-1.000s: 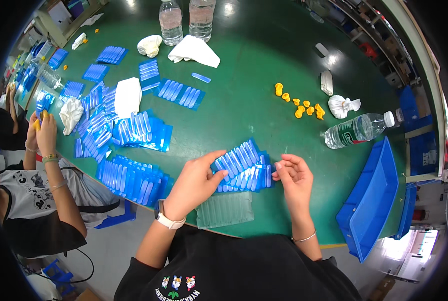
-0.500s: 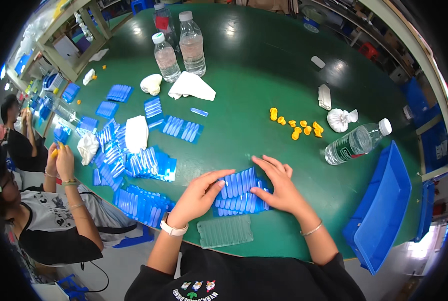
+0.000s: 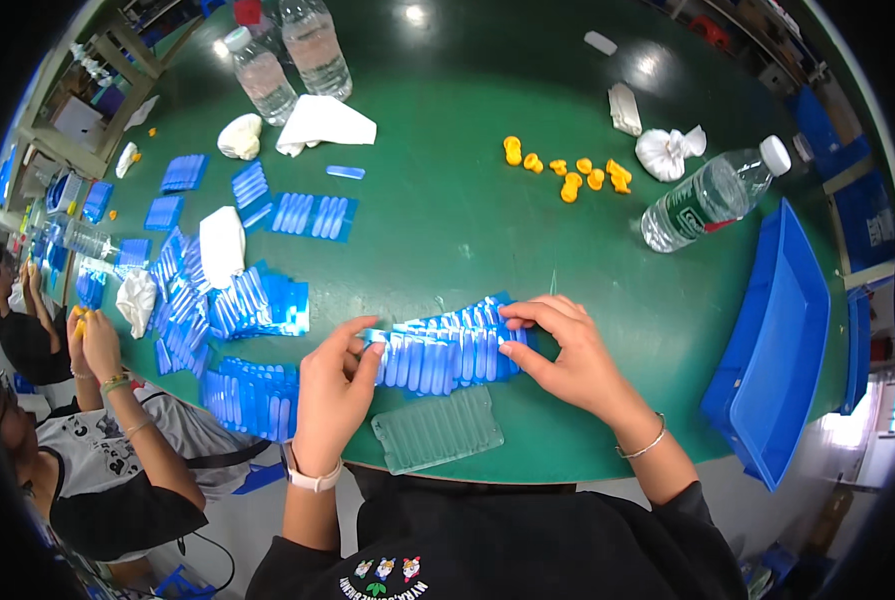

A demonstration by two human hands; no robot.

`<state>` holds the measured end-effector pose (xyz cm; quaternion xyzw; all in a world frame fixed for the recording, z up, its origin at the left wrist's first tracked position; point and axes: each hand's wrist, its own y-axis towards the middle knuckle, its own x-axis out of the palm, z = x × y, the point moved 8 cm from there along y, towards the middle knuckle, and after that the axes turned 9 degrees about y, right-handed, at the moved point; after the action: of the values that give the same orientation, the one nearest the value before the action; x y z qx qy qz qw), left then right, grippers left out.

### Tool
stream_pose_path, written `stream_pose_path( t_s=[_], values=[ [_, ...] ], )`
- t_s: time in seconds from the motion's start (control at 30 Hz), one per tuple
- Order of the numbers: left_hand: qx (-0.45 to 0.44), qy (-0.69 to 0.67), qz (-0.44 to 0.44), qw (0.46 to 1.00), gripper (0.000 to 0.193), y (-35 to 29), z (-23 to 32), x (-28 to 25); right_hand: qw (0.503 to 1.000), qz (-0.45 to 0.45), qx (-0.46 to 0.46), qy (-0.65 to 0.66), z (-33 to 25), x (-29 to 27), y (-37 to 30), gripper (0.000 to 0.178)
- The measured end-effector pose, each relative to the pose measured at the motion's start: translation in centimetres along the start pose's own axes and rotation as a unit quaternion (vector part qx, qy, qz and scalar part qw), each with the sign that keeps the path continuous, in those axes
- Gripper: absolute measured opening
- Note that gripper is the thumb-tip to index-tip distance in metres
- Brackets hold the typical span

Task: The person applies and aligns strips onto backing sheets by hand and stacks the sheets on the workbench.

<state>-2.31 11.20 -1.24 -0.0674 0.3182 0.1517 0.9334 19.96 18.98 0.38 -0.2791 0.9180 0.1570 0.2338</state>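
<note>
Between my hands are blue film sheets [image 3: 432, 362] carrying rows of long, glossy pale-blue pieces. They overlap in a loose fan just above the table. My left hand [image 3: 335, 385] pinches the left end of the front sheet between thumb and fingers. My right hand [image 3: 572, 350] grips the right end, its thumb in front and fingers behind. A clear ribbed plastic tray [image 3: 437, 430] lies below them near the table edge. Left of my left hand sits a stack of similar blue sheets [image 3: 252, 398], with a messy pile [image 3: 189, 300] beyond it.
Small yellow rubber pieces [image 3: 569, 187], a tied white cloth bundle [image 3: 669, 153] and a tilted water bottle [image 3: 712, 198] lie at the right. A blue bin [image 3: 772, 350] stands at the right edge. Bottles [image 3: 317, 48] stand far left; a co-worker [image 3: 117, 450] sits at left.
The bunched sheets have been spread wider and lifted slightly, with my left hand moving left. The whole view has shifted, so the table things appear farther left and higher.
</note>
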Motion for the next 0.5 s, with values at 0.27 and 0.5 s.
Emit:
stream_pose_path(
  t_s=[0.27,0.5],
  values=[
    [0.094,0.297,0.163,0.936,0.037,-2.0,2.1,-1.6,0.991,-0.037,-0.007,-0.131,-0.9,1.4,-0.8,0.045],
    [0.299,0.247,-0.035,0.921,0.047,-0.6,7.2,3.8,0.991,-0.042,0.032,-0.126,-0.4,1.2,-0.6,0.045]
  ],
)
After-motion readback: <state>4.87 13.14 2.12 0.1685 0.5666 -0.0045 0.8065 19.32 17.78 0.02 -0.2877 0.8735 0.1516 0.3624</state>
